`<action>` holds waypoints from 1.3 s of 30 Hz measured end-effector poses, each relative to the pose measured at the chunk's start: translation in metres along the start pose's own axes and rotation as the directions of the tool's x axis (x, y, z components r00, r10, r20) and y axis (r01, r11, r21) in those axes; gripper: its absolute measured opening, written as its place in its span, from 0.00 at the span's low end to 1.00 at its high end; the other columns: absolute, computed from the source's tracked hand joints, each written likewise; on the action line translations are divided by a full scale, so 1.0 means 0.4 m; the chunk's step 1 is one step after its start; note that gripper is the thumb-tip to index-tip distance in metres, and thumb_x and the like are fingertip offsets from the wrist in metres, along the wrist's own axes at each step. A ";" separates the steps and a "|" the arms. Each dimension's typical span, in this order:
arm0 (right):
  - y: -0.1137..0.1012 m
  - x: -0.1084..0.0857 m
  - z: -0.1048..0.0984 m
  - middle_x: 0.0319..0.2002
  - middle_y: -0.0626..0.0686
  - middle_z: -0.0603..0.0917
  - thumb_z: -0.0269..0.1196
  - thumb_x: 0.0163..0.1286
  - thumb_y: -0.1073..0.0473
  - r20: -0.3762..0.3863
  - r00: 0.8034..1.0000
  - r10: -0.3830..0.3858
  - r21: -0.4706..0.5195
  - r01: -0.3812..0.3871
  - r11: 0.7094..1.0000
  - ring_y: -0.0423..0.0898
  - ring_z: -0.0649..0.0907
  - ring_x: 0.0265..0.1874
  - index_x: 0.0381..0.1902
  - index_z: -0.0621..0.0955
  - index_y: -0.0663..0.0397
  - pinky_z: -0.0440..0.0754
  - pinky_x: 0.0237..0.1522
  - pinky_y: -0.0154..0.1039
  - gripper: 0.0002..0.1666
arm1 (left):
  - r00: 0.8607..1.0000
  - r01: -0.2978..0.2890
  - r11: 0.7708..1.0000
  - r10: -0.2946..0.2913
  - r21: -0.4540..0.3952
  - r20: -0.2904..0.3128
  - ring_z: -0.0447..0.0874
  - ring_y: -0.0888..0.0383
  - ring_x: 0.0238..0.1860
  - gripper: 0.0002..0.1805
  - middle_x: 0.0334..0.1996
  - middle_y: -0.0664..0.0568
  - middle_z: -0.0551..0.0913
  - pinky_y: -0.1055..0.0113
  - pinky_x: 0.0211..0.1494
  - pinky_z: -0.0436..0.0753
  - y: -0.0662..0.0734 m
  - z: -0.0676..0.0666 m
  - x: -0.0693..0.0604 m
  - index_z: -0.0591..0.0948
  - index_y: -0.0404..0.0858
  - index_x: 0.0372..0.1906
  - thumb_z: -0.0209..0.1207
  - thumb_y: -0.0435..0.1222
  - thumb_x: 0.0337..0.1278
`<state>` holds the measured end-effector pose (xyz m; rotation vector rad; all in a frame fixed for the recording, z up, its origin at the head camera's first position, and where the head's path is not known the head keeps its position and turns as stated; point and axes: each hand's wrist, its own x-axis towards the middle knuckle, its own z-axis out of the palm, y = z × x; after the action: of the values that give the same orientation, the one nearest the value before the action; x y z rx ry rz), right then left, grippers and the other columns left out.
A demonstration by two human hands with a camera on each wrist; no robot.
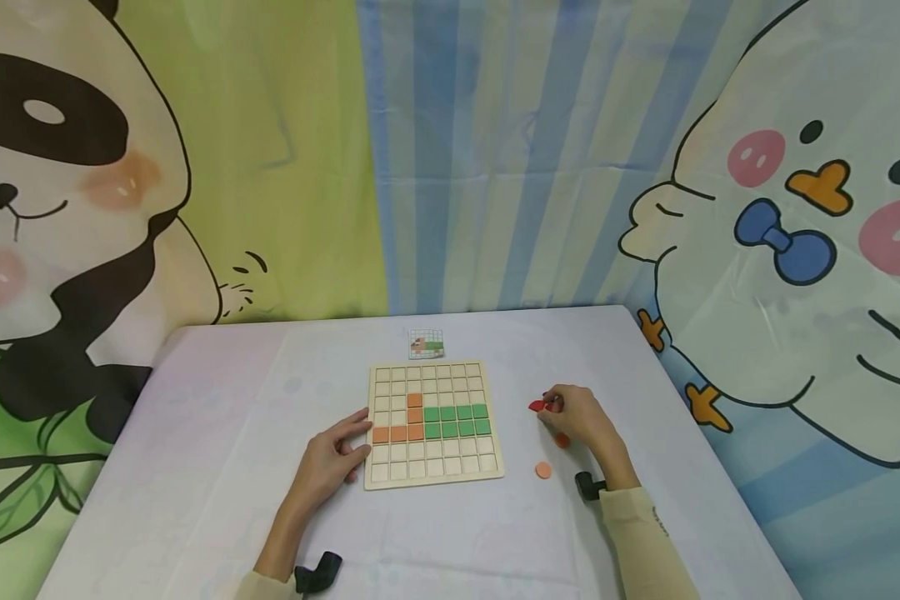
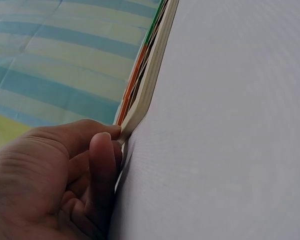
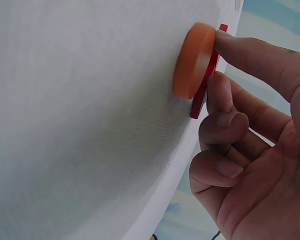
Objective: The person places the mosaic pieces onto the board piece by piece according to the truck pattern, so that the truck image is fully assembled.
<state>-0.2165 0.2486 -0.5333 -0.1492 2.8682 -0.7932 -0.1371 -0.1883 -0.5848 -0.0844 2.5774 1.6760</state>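
A square wooden grid board (image 1: 433,471) lies on the table, with orange squares (image 1: 416,401) and a block of green squares (image 1: 456,421) in its cells. My left hand (image 1: 327,461) rests at the board's left edge, its fingertips touching the rim; in the left wrist view the thumb stands beside the board's corner. Right of the board, my right hand (image 1: 581,417) pinches a small flat red piece (image 3: 199,102) at the table surface. An orange disc (image 3: 194,60) stands in front of the red piece in the right wrist view, partly covering it.
A small picture card (image 1: 426,343) with a coloured grid lies behind the board. Two orange discs, one nearer (image 1: 543,470) and one by the right wrist (image 1: 562,440), lie on the white tablecloth (image 1: 450,542). Patterned curtains (image 1: 495,167) hang behind the table.
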 end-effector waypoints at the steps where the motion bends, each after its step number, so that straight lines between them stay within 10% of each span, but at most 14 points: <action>1: -0.001 0.000 0.000 0.28 0.52 0.83 0.75 0.67 0.58 0.000 1.000 0.005 -0.001 -0.005 1.000 0.45 0.77 0.27 0.50 0.86 0.63 0.75 0.29 0.36 0.19 | 1.000 0.000 1.000 0.000 0.000 0.000 0.77 0.59 0.16 0.25 0.74 0.58 0.78 0.69 0.20 0.76 0.000 0.000 0.000 0.84 0.39 0.66 0.70 0.30 0.63; 19: -0.028 0.011 0.011 0.29 0.51 0.83 0.73 0.68 0.59 -0.033 0.999 0.002 -0.034 -0.003 0.999 0.45 0.78 0.27 0.45 0.88 0.62 0.75 0.31 0.36 0.13 | 1.000 0.000 1.000 0.000 0.001 -0.005 0.77 0.59 0.16 0.25 0.74 0.58 0.79 0.69 0.21 0.77 0.002 0.001 -0.003 0.85 0.40 0.66 0.70 0.30 0.63; 39: -0.194 0.041 0.075 0.28 0.48 0.81 0.73 0.70 0.55 -0.020 0.992 -0.123 0.042 0.124 0.991 0.41 0.75 0.23 0.47 0.89 0.57 0.72 0.24 0.33 0.13 | 1.000 -0.003 1.000 0.003 -0.004 -0.005 0.76 0.61 0.16 0.26 0.75 0.57 0.78 0.69 0.20 0.78 0.004 0.001 -0.001 0.84 0.39 0.66 0.70 0.30 0.63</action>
<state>-0.2233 0.1651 -0.5206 -0.3190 2.8788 -0.8821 -0.1369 -0.1873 -0.5837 -0.0849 2.5789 1.6845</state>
